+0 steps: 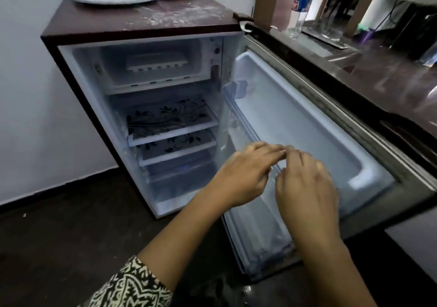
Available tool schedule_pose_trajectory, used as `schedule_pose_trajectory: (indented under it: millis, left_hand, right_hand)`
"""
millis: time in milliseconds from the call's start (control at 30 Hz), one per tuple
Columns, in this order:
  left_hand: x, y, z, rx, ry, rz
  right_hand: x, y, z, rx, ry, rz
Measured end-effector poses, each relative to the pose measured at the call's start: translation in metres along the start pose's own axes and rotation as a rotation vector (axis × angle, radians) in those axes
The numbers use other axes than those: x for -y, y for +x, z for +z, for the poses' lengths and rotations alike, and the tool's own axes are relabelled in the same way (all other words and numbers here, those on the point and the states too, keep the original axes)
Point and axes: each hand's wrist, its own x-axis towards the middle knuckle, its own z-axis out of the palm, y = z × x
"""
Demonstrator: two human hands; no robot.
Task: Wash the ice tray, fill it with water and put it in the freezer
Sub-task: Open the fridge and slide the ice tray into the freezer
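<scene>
Dark flooring (71, 235) lies below both hands. The left hand (243, 174) and right hand (307, 183) hover side by side, fingers relaxed and empty, just over the shelf rail (246, 127) of the open door (295, 117). Beyond them, up and to the left, the ice tray (157, 61) sits inside the freezer compartment (113, 67). Whether it holds water is unclear. If it is filled, only shutting the door remains; otherwise it must come out first.

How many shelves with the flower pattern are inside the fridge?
2. The upper shelf sits just below the freezer compartment; the lower shelf is directly beneath it. The dim bottom part may hide more.
</scene>
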Motion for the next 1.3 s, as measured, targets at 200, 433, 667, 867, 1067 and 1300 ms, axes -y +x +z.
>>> schedule_pose_trajectory:
  millis: [200,433,667,867,1067,1300]
  left_hand:
    - [-0.007,-0.018,0.032,0.053,0.227,0.037]
    - [0.029,-0.051,0.004,0.002,0.226,0.019]
    - [0.061,-0.106,-0.08,-0.045,-0.18,-0.362]
    - [0.038,-0.162,-0.196,-0.497,-0.365,-0.295]
    - [0.06,-0.177,-0.235,-0.484,-0.349,-0.286]
    - [0.131,-0.167,-0.256,-0.498,0.14,-0.515]
  right_hand:
    - [-0.007,-0.04,-0.004,0.364,-0.228,-0.058]
    - [0.045,-0.052,-0.011,0.341,-0.108,-0.14]
    - [0.14,-0.051,-0.037,0.143,0.26,-0.353]
    - [0.223,-0.03,-0.081,-0.156,0.448,-0.519]
    - [0.265,0.018,-0.073,-0.292,0.412,-0.41]
    - [0.297,0.081,0.02,-0.184,0.443,-0.414]
